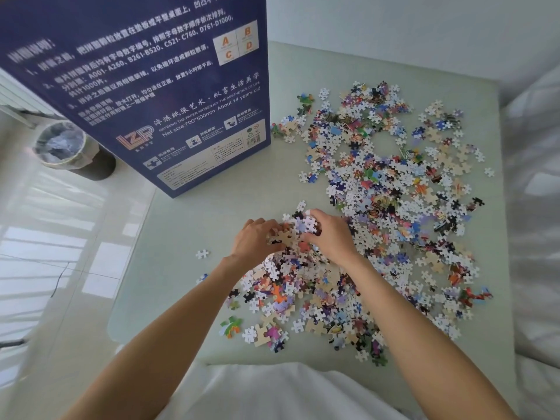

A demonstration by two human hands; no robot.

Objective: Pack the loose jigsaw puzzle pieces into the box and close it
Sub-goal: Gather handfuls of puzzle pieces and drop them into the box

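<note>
Both hands, left hand (257, 241) and right hand (328, 234), cupped a clump of puzzle pieces (295, 230); light, loose, they likely spilled unless scooped from beneath.

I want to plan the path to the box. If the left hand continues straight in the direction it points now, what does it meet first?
The left hand points up the table, gripping a handful of pieces. Beyond it lies bare table, then probably the blue box standing upright; depth is unclear.
</note>
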